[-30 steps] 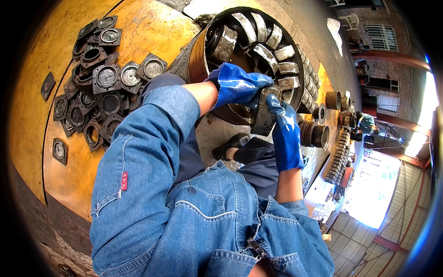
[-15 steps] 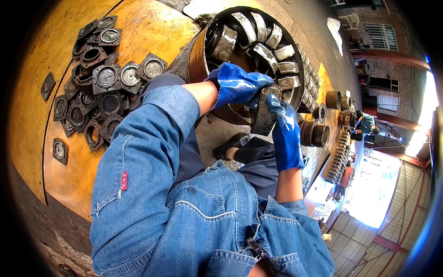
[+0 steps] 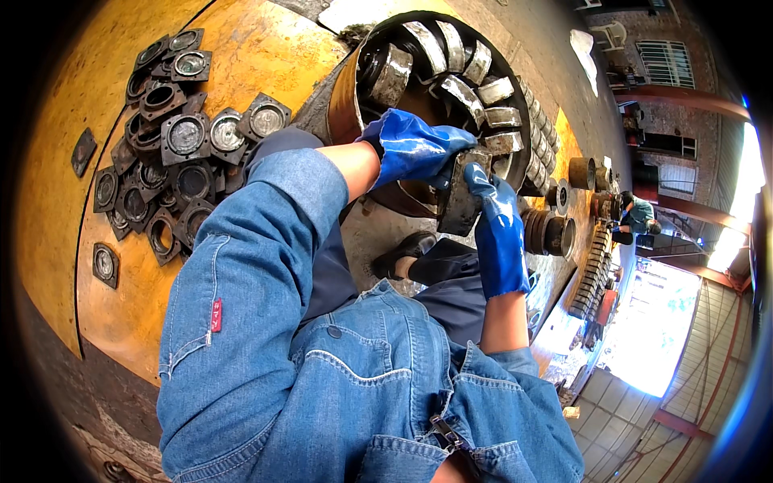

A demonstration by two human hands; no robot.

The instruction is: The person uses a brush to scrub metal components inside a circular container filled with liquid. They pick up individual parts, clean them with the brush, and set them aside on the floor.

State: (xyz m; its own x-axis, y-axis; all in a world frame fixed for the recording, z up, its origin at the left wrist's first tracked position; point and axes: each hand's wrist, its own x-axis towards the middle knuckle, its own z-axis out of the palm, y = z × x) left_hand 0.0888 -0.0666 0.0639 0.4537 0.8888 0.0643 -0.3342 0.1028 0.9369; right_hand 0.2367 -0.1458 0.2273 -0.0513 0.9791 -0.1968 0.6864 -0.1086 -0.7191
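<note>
Between my two gloved hands is a dark, square-edged metal flange plate (image 3: 460,205), tilted so that mostly its narrow side shows. My left hand (image 3: 415,149), in a shiny blue rubber glove, grips its far left side. On its right side, the fingers of my right hand (image 3: 495,217) are closed over the edge in a matching glove. The plate is held just in front of a large round metal drum (image 3: 348,101). Inside the drum lie several curved, bright-faced metal pieces (image 3: 463,97) and darker parts. The far face of the plate is hidden.
A heap of square flange plates with round centres (image 3: 185,133) lies on the yellow floor sheet (image 3: 274,48) at left. Rows of metal rings (image 3: 539,233) stand to the right of the drum. Farther right, another person (image 3: 642,216) bends beside a row of ribbed parts (image 3: 592,274).
</note>
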